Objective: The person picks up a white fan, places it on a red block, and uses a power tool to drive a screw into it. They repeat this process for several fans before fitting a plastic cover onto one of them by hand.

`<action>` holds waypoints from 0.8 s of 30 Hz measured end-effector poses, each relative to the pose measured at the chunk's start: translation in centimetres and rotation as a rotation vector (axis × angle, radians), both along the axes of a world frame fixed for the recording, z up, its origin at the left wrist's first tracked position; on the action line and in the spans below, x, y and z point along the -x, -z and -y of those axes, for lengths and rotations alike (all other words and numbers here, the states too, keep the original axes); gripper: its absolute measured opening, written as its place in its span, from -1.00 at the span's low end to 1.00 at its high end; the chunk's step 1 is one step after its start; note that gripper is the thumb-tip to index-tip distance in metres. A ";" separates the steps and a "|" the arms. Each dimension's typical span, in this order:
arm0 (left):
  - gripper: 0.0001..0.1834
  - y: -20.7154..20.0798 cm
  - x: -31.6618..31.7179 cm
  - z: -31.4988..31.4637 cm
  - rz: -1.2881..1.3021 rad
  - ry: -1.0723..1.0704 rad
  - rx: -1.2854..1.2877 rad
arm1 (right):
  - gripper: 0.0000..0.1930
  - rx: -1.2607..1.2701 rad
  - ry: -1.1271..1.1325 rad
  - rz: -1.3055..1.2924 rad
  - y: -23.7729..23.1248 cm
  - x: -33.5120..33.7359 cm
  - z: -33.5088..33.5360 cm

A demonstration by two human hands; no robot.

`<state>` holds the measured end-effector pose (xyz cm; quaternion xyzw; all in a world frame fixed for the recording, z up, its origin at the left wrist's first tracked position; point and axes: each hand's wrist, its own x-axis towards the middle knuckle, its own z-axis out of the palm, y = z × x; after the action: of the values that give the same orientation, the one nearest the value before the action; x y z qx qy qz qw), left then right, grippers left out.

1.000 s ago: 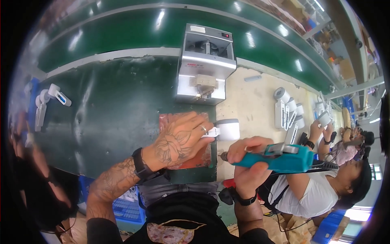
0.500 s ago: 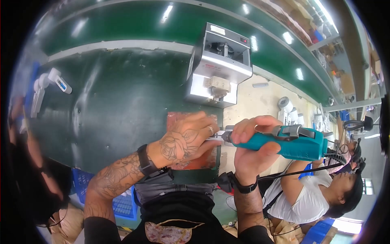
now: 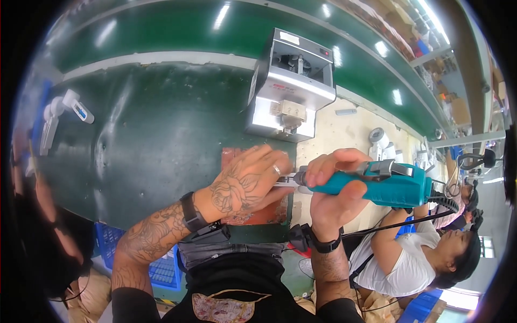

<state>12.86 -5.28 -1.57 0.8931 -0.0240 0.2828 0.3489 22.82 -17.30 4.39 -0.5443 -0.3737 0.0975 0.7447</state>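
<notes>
The left hand (image 3: 250, 177) is lying with its tattooed back turned upward, and its forearm is coming in from the lower left, with the wrist almost straight inside a black wristband (image 3: 195, 211). The fingers are pointing to the right and bending down over a white plastic part (image 3: 287, 182). The grip of this hand is closing around the part, though the fingertips are hiding and I cannot tell how tightly they are pressing.

The right hand (image 3: 331, 212) is holding a teal electric screwdriver (image 3: 396, 188). Its forearm is rising from the lower edge, nearly upright in the view, and the wrist is wearing a dark band (image 3: 326, 246). The grip is wrapping the front of the tool body: the fingers are curling over the far side, while the thumb is resting along the near side. The tool is lying nearly level, its nose pointing left at the white part; the bit is too small for telling whether it is sitting in a hole.

The white part is standing out from the left fingers, at the right edge of a reddish mat (image 3: 269, 216) on the green tabletop (image 3: 167, 134). A silver screw feeder (image 3: 293, 89) is standing beyond the hands. More white parts (image 3: 379, 140) are lying farther right, near a co-worker in a white shirt (image 3: 406, 264).
</notes>
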 end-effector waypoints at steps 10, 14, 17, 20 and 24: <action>-0.64 0.3 -0.2 -0.4 -0.010 0.100 0.103 | -0.29 0.004 0.004 0.005 -0.1 0.1 0.2; -0.65 0.3 -0.1 -0.4 -0.018 0.108 0.115 | -0.29 0.002 0.005 -0.004 0.0 0.1 0.2; -0.63 0.4 0.0 -0.2 -0.050 0.102 0.088 | -0.29 0.003 0.006 0.000 0.0 0.2 0.3; -0.64 0.1 -0.1 0.1 -0.074 0.030 0.163 | -0.28 0.012 0.006 0.006 0.2 0.2 0.4; -0.70 0.1 0.1 0.1 -0.017 0.039 0.056 | -0.27 0.027 -0.009 -0.002 -0.2 0.0 0.5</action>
<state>12.79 -5.42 -1.65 0.8847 -0.0304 0.2687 0.3796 22.78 -17.79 4.56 -0.5524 -0.3741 0.1065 0.7373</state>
